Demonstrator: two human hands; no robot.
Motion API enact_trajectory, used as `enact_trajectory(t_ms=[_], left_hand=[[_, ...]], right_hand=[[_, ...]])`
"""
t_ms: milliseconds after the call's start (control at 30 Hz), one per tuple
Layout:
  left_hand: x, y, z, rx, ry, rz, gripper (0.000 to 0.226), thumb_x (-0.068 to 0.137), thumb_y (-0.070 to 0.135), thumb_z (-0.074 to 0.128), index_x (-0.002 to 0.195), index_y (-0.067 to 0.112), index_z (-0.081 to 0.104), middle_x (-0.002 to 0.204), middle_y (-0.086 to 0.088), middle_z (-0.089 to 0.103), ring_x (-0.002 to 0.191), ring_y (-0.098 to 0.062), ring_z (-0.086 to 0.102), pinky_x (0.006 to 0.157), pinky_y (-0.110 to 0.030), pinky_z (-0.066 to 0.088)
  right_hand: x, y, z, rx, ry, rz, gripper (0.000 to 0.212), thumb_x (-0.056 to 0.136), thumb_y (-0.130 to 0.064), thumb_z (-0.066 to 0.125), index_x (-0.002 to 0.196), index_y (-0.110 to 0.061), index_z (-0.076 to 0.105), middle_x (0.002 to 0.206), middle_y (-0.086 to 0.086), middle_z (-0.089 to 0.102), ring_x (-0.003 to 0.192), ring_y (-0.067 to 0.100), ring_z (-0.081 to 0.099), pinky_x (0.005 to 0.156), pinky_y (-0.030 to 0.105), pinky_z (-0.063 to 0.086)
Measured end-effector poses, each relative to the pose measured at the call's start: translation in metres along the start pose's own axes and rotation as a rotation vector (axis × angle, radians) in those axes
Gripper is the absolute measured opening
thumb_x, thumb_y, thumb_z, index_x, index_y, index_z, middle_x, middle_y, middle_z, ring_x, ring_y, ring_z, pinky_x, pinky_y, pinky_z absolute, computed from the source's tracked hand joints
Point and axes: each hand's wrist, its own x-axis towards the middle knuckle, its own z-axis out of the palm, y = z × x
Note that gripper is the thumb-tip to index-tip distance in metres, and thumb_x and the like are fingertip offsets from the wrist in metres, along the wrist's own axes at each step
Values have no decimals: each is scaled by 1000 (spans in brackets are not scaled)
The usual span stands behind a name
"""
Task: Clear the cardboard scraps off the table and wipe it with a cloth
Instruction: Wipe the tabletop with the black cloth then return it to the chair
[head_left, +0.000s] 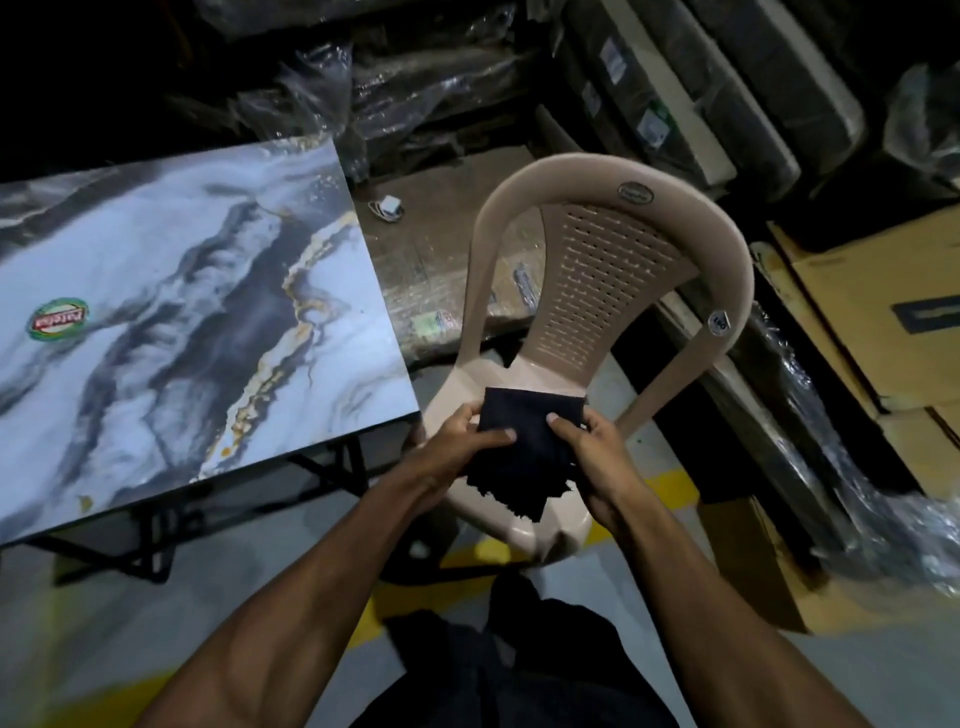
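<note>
A dark folded cloth (524, 441) hangs between both my hands, above the seat of a beige plastic chair (613, 270). My left hand (457, 447) pinches its left edge, thumb on top. My right hand (587, 447) grips its right edge. The marble-patterned table (171, 332) lies to my left, with a round green and red sticker (58, 318) on its top. No cardboard scraps show on the table.
Brown cardboard boxes (857, 301) stand at the right. Plastic-wrapped dark bundles (426, 88) are stacked behind. A wrapped wooden surface (415, 249) with a small white object (388, 207) sits beyond the table. Yellow floor marking (478, 556) runs under the chair.
</note>
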Motion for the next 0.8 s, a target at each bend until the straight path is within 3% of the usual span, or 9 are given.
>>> enact_trajectory(t_ms=[67, 133, 233, 367, 433, 500, 600, 667, 800], left_hand=[[10, -22, 6, 84, -10, -140, 40, 81, 20, 70, 120, 13, 59, 114, -11, 70, 107, -30, 66, 84, -42, 55], [24, -36, 12, 92, 31, -208, 26, 90, 10, 59, 116, 12, 61, 106, -12, 71, 96, -28, 67, 68, -37, 57], [52, -48, 25, 150, 111, -247, 24, 95, 5, 53, 119, 11, 55, 106, -12, 67, 89, -26, 65, 60, -34, 55], [97, -74, 35, 193, 246, -296, 27, 94, 1, 55, 114, 14, 43, 103, -11, 58, 77, -17, 58, 43, -26, 46], [121, -91, 34, 144, 344, -342, 28, 93, -1, 54, 114, 15, 43, 98, -9, 58, 80, -20, 59, 48, -29, 52], [147, -115, 30, 140, 428, -352, 26, 89, -3, 55, 104, 16, 45, 99, -8, 57, 89, -25, 60, 66, -36, 56], [175, -150, 17, 161, 523, -333, 27, 87, -3, 61, 95, 15, 43, 100, -13, 56, 91, -25, 56, 61, -31, 47], [193, -171, 8, 193, 586, -327, 30, 86, 0, 64, 96, 18, 41, 101, -17, 57, 90, -26, 56, 63, -33, 47], [221, -189, 1, 338, 708, -227, 25, 85, -4, 60, 91, 16, 46, 93, -12, 57, 87, -22, 53, 71, -25, 42]], right_hand=[[10, 14, -9, 30, 48, 100, 17, 96, -13, 57, 111, -13, 64, 107, 12, 73, 91, 27, 70, 62, 30, 53], [20, 29, -22, 10, 25, 233, 21, 95, -17, 58, 115, -17, 62, 113, 13, 71, 96, 31, 67, 65, 34, 53], [40, 54, -45, 55, -92, 460, 38, 91, -4, 59, 123, -24, 51, 116, 19, 64, 84, 32, 64, 55, 34, 54], [81, 89, -65, 43, -132, 614, 61, 90, 10, 48, 130, -34, 40, 111, 21, 58, 79, 32, 62, 54, 35, 53], [108, 107, -68, 22, -50, 637, 60, 90, 12, 47, 129, -33, 39, 104, 20, 60, 80, 30, 61, 57, 35, 50], [136, 130, -69, -26, 32, 658, 52, 90, 9, 55, 127, -24, 40, 103, 21, 62, 86, 31, 61, 57, 31, 45], [171, 168, -66, -159, 110, 595, 28, 84, 5, 68, 100, -9, 52, 96, 23, 61, 90, 37, 65, 61, 43, 55], [191, 194, -62, -285, 104, 519, 24, 76, -1, 77, 77, -16, 58, 86, 19, 65, 89, 42, 68, 76, 55, 58], [221, 225, -51, -325, 117, 390, 23, 78, -5, 76, 71, -22, 63, 85, 5, 70, 86, 29, 68, 87, 43, 57]])
